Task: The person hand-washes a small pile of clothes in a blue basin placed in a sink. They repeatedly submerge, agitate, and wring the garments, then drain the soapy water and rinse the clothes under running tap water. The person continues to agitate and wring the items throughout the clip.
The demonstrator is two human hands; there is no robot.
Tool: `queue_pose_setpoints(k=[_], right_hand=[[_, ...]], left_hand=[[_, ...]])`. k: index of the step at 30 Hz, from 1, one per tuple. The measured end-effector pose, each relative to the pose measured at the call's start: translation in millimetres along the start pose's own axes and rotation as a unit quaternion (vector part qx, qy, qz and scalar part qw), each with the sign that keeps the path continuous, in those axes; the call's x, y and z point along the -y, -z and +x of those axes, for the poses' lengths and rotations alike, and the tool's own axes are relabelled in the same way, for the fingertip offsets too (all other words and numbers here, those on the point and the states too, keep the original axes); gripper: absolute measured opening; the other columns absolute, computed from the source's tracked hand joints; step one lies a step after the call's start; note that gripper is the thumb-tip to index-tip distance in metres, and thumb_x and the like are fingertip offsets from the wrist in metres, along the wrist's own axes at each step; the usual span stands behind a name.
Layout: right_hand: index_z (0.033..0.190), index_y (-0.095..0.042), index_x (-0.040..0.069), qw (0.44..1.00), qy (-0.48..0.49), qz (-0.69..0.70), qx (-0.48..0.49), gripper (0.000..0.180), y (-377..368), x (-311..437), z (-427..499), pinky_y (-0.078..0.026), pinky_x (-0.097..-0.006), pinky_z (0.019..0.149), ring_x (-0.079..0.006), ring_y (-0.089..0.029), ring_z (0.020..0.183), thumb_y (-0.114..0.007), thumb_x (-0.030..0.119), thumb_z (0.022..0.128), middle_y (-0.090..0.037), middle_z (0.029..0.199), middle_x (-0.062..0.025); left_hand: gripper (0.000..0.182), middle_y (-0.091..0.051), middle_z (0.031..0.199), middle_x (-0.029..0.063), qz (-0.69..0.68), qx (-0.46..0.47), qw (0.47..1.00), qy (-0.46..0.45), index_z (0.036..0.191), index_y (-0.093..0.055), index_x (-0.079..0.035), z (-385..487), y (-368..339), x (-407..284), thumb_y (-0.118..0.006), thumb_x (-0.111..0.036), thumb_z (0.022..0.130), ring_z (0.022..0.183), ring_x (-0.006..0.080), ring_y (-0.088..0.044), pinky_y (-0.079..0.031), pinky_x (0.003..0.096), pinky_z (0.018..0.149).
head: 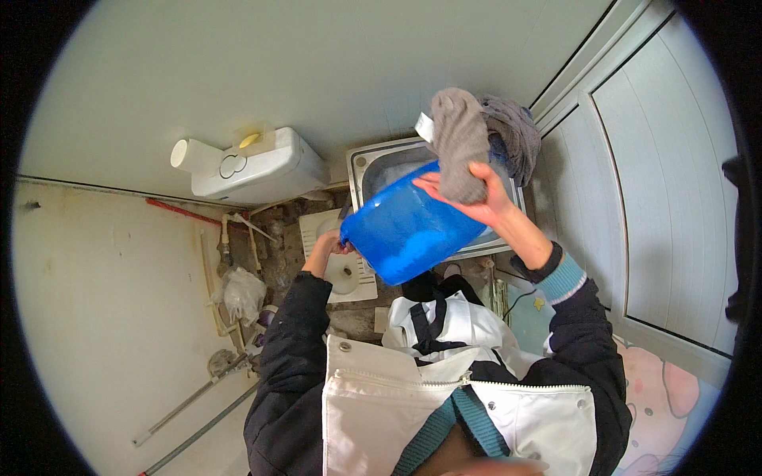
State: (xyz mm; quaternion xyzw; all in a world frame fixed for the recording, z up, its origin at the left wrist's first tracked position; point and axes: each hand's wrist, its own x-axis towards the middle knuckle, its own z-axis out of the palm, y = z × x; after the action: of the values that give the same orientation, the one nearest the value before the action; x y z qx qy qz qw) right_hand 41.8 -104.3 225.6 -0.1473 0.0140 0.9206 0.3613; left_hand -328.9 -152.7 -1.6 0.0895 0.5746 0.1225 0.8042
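Observation:
A blue plastic basin (pixel 411 229) is tilted over the near left part of a stainless steel sink (pixel 356 172). My left hand (pixel 338 243) grips the basin's left rim. Across my right palm lies a bunched grey-brown cloth (pixel 461 143) with a white tag, and it stands up above the basin's far right edge. The thumb of my right hand (pixel 485 202) presses on the cloth while the fingers extend beside the basin; whether they touch it I cannot tell. More grey-brown fabric (pixel 515 134) hangs over the sink's right back corner. Whitish, foamy-looking water (pixel 396 172) shows in the sink.
A white toilet cistern (pixel 256 172) stands on the left by the wall, with a white cup-like container (pixel 193 156) and a yellow object on it. Below lies a squat toilet (pixel 351 279). Pipes, a plastic bag (pixel 243 294) and poles (pixel 196 428) are at left; a panelled door (pixel 667 178) is at right.

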Motion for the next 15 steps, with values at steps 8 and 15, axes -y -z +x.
queue_pose_setpoints(k=[8, 15], right_hand=[[0.132, -0.031, -0.011, 0.826, -0.024, -0.532, -0.186, 0.086, 75.0, 17.8, -87.4, -0.038, -0.0373, 0.101, -0.0318, -0.047, 0.118, -0.073, 0.025, 0.066, -0.046, 0.129, -0.0219], [0.116, -0.052, -0.002, 0.73, -0.133, -0.572, -0.35, 0.065, 148.7, -0.1, -46.6, -0.042, -0.0322, 0.089, -0.0213, -0.055, 0.102, -0.073, 0.039, 0.071, -0.059, 0.107, -0.011]], left_hand=[[0.033, -0.061, 0.087, 0.0076, -0.04, 0.028, 0.996, -0.075, 0.104, -0.049, -0.006, -13.4, -45.9, 10.5, -0.059, -0.004, 0.072, 0.068, 0.0174, -0.063, -0.055, 0.0296, 0.048], [0.077, -0.054, 0.111, 0.0118, 0.043, -0.145, 0.949, -0.275, 0.131, -0.025, -0.021, -11.4, -103.6, 20.7, -0.056, 0.001, 0.064, 0.076, 0.0275, -0.063, -0.055, 0.0366, 0.044]])
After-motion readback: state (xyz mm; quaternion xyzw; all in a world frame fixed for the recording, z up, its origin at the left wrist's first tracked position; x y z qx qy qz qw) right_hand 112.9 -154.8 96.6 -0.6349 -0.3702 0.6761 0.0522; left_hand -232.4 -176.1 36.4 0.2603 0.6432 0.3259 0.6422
